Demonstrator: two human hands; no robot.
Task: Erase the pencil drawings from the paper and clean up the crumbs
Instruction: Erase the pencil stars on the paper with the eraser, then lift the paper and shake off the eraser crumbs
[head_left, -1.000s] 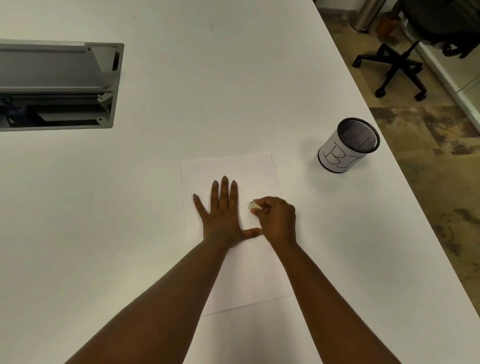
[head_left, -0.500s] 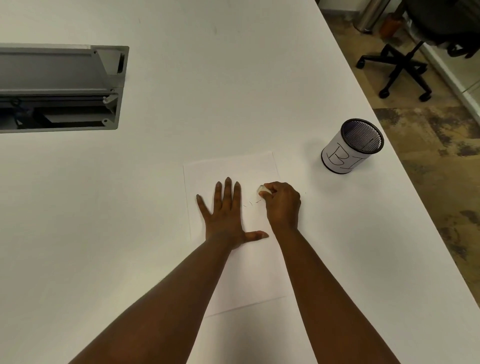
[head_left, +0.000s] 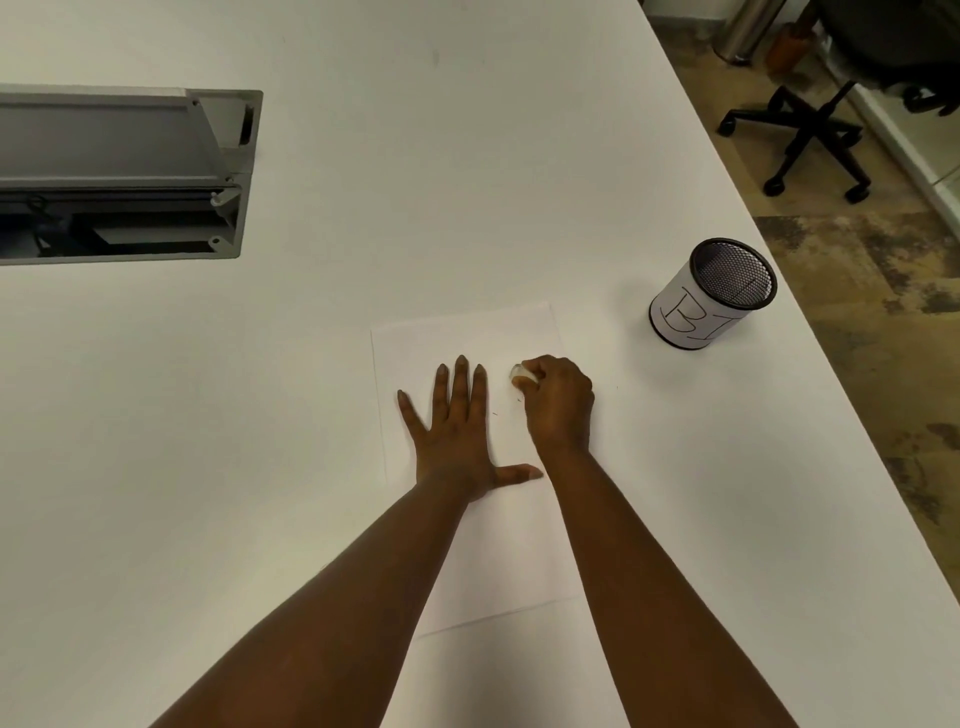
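Now, paper (head_left: 467, 338): flat on white table (head_left: 415, 182), left of mesh cup (head_left: 711, 296).
Left hand (head_left: 457, 436): fingers spread, pressing paper.
Right hand (head_left: 558, 402): fingers curled, pinching eraser (head_left: 518, 375) against paper.

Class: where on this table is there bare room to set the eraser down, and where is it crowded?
Free: the table between the open floor box and the mesh cup, and left of the paper. Crowded: on the paper, where the left hand and right hand work.
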